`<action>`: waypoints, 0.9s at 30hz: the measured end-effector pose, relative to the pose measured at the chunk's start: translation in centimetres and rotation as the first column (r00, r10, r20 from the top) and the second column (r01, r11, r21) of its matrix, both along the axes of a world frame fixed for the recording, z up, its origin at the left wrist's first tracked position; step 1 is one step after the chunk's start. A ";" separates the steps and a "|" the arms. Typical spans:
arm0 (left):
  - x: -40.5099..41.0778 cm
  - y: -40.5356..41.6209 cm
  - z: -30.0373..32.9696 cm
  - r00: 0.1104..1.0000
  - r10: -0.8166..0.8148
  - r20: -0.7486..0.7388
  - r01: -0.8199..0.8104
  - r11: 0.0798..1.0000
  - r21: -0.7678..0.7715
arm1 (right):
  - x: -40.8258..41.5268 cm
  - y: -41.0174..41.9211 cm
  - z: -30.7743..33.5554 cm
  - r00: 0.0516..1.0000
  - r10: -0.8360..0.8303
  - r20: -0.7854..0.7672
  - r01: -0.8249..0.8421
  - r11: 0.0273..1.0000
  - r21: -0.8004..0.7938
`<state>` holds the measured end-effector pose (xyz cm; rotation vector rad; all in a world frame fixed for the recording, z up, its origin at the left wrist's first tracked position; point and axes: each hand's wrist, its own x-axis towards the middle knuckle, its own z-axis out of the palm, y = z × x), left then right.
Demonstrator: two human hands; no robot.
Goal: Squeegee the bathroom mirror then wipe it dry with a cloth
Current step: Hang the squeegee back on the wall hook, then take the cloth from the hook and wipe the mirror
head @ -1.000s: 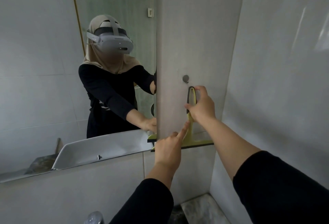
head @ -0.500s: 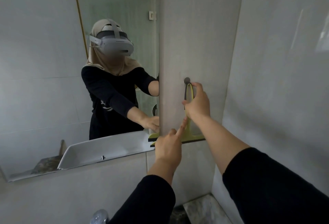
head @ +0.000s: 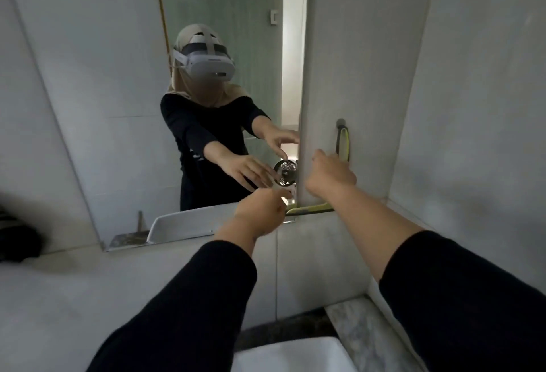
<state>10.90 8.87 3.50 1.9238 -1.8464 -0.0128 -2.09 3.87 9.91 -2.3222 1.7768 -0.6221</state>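
My right hand (head: 332, 175) has let go of the squeegee (head: 342, 142): half a second ago my fingers were wrapped round its handle at the hook, and now they are curled loosely, empty, just below and to the left of it. My left hand (head: 260, 213) has come off too; before, its forefinger was pointing up along the handle, and now the fingers are bent inward near the blade (head: 310, 209). Whether they pinch anything I cannot tell, since the back of the hand hides the tips.

The squeegee now hangs by its loop from the small round hook (head: 340, 122) on the wall panel to the right of the mirror (head: 118, 105), with its yellow-green blade at the bottom, level with the mirror's lower edge. I take that to mean the squeegee part is over and the tool is put away, so the wiping is what remains. I see no cloth in my hands; a dark shape (head: 14, 241) at the far left edge may be one, but it is too blurred to say.

As for containers, the white sink (head: 295, 354) shows below my arms and, reflected in the mirror, its basin looks empty. A small round fan also appears in the reflection, between my mirrored hands.
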 end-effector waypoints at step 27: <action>31.0 26.6 -1.1 0.489 0.751 -0.443 -0.872 0.440 -0.216 | 37.8 21.9 -1.7 0.566 0.796 0.213 -0.785 0.600 -0.154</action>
